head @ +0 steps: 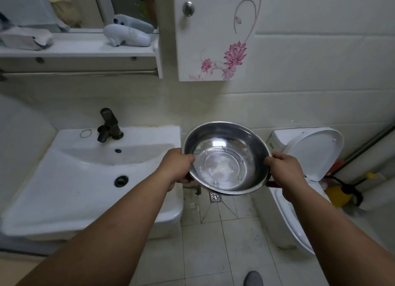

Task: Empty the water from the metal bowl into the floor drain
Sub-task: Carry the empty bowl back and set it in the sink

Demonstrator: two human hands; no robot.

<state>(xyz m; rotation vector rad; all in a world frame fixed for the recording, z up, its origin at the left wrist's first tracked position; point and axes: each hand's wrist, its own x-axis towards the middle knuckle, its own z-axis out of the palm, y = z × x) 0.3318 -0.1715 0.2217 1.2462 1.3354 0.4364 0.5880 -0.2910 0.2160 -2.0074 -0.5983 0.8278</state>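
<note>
Room: tiled bathroom floor at the bottom of the frame, running up to the wall.
Hands: my left hand and right hand each curl closed on the bowl's rim, thumbs inside.
Bowl: mid-frame, held in the air, roughly level, shallow water inside.
Drain: floor grate just below the bowl's near edge.
Progress: carried over; I judge the tipping remains.
Beyond: sink left, toilet right.
</note>
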